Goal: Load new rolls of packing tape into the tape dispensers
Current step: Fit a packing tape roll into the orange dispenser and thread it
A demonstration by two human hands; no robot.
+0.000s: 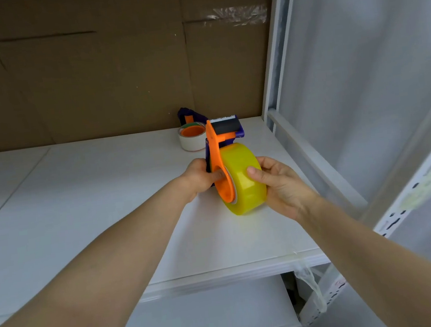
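An orange and purple tape dispenser (217, 146) stands on edge over the white shelf (92, 205), its toothed blade pointing away from me. A yellowish roll of packing tape (243, 179) sits against the dispenser's orange side plate. My left hand (199, 177) grips the dispenser from the left, thumb on the orange plate. My right hand (279, 182) holds the roll from the right, with its thumb over the roll's outer face. Behind stands a second purple dispenser (189, 116) with a white tape roll (192, 139) on its orange hub.
A brown cardboard sheet (89, 70) forms the back wall of the shelf. White metal shelf uprights (276, 47) and a slotted post (415, 187) rise on the right. A lower white shelf (214, 318) lies beneath. A strip of clear tape (310, 284) hangs off the shelf's front corner.
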